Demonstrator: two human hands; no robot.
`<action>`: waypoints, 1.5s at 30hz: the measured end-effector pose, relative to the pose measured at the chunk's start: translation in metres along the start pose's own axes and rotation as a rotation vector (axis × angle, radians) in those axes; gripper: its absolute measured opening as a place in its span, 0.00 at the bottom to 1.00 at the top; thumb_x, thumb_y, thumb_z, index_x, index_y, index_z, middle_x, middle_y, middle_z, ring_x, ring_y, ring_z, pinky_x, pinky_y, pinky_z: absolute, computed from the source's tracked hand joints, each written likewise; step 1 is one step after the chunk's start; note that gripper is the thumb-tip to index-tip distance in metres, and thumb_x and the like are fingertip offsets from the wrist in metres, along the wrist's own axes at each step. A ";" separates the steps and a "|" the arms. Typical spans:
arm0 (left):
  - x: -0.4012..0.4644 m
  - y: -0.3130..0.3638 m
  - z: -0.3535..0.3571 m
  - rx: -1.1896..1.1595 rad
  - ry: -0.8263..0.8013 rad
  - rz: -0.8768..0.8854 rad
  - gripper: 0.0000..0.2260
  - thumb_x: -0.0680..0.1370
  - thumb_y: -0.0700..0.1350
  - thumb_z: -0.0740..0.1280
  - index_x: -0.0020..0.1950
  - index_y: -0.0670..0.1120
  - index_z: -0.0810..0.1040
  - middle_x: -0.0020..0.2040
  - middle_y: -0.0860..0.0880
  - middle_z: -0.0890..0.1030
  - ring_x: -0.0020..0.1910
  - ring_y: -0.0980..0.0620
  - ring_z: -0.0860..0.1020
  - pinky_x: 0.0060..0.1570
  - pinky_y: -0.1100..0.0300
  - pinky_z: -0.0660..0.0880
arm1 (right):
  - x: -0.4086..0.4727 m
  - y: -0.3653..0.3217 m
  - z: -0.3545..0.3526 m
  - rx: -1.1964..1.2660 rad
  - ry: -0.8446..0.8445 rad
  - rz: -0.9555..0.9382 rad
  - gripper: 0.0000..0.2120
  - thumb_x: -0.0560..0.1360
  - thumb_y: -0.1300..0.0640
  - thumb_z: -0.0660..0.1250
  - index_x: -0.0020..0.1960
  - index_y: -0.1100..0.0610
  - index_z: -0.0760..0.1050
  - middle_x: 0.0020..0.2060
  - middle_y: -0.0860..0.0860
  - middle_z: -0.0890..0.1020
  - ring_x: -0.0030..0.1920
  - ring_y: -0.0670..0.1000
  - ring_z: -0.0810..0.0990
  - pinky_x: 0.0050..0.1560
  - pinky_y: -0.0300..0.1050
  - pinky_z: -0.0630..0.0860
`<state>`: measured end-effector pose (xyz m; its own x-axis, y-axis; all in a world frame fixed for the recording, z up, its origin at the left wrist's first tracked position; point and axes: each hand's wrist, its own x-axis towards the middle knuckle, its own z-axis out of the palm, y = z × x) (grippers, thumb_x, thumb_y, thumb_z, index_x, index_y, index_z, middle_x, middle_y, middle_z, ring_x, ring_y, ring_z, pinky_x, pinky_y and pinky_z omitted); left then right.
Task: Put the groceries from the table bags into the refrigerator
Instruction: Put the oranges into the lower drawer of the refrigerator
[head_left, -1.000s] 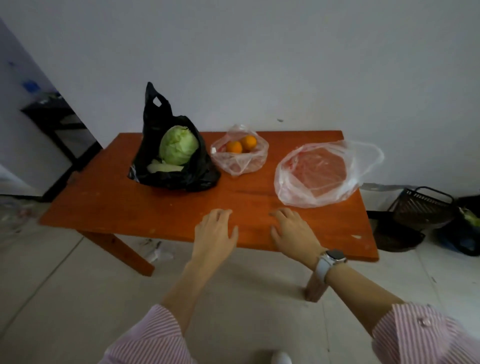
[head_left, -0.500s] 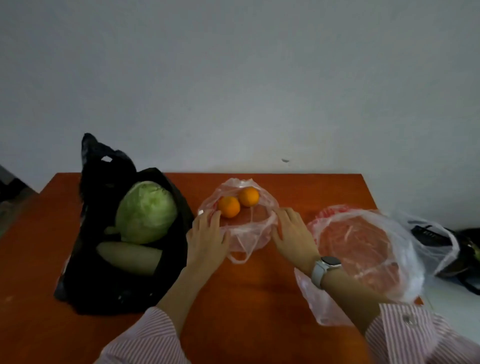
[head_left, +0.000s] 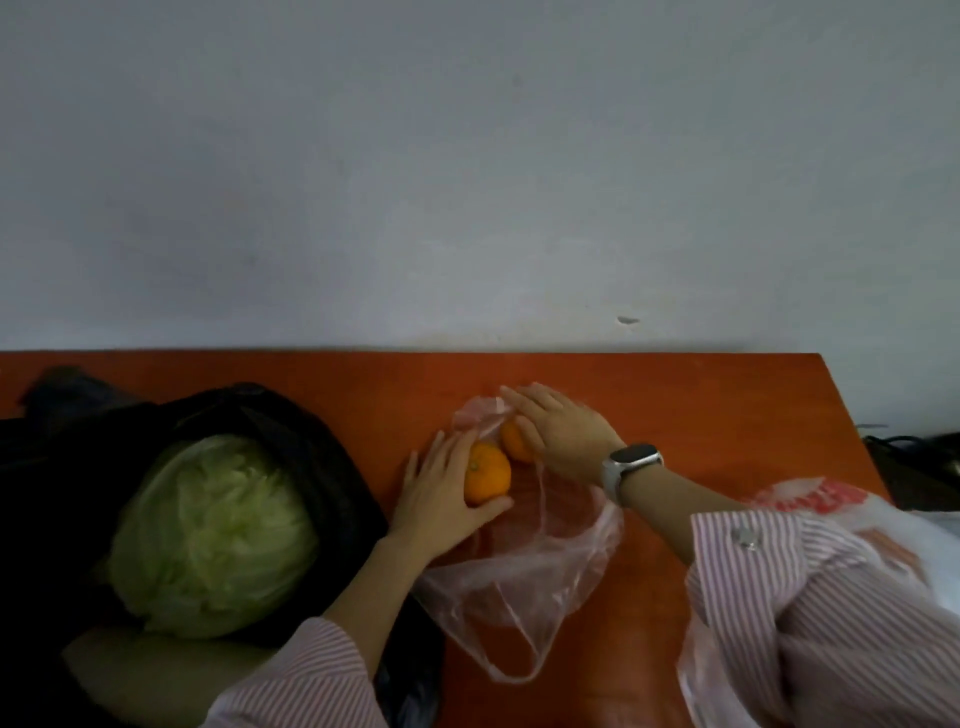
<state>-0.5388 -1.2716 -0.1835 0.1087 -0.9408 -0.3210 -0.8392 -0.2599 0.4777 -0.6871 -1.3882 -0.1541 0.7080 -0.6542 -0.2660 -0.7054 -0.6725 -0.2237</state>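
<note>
Nearest the camera, two striped sleeves (head_left: 831, 613) reached out over the orange worktop (head_left: 675, 405). At near left a black bag (head_left: 322, 467) lay open around a pale green cabbage (head_left: 208, 535), with a long pale vegetable (head_left: 156, 675) below it; both looked bulky and would likely need a two-handed lift from underneath. At near right a white and red bag (head_left: 810, 499) sat partly under the right sleeve, its contents hidden.

In the middle lay a thin pink bag (head_left: 545, 571), slack and crumpled, its handle loop trailing toward the near edge. The left hand (head_left: 441, 493) curled round the nearer orange (head_left: 485, 473), thumb below and fingers on its left side. Just beyond, the right hand (head_left: 561, 431), wearing a watch (head_left: 628, 465), cupped over the second orange (head_left: 514, 441) at the bag's mouth, fingers bent around it.

The oranges seemed firm, light and prone to rolling, so a palm wrap suited them; the film would probably cling and slip. No refrigerator was in view.
</note>
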 end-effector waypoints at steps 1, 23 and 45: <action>0.002 -0.003 0.002 -0.019 0.005 0.015 0.42 0.69 0.64 0.66 0.75 0.53 0.48 0.76 0.50 0.54 0.76 0.51 0.48 0.73 0.49 0.43 | 0.006 0.000 0.001 0.110 0.003 0.048 0.21 0.81 0.51 0.49 0.73 0.51 0.55 0.71 0.52 0.64 0.72 0.54 0.60 0.69 0.53 0.62; 0.007 -0.015 -0.005 -0.087 -0.037 0.083 0.42 0.68 0.54 0.73 0.74 0.50 0.52 0.77 0.50 0.53 0.75 0.52 0.49 0.73 0.53 0.41 | -0.019 0.002 0.008 -0.363 0.121 -0.123 0.26 0.71 0.60 0.47 0.67 0.55 0.65 0.61 0.60 0.73 0.51 0.61 0.77 0.38 0.51 0.76; -0.095 0.108 -0.053 -0.761 0.381 0.189 0.33 0.66 0.43 0.76 0.64 0.60 0.64 0.60 0.62 0.69 0.61 0.54 0.71 0.58 0.53 0.73 | -0.200 -0.016 -0.064 1.188 0.660 0.270 0.23 0.70 0.56 0.70 0.59 0.40 0.65 0.54 0.39 0.70 0.52 0.47 0.75 0.44 0.39 0.79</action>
<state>-0.6114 -1.2223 -0.0581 0.2885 -0.9562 0.0490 -0.2916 -0.0391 0.9557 -0.8155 -1.2689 -0.0378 0.1961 -0.9805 -0.0146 -0.1903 -0.0234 -0.9815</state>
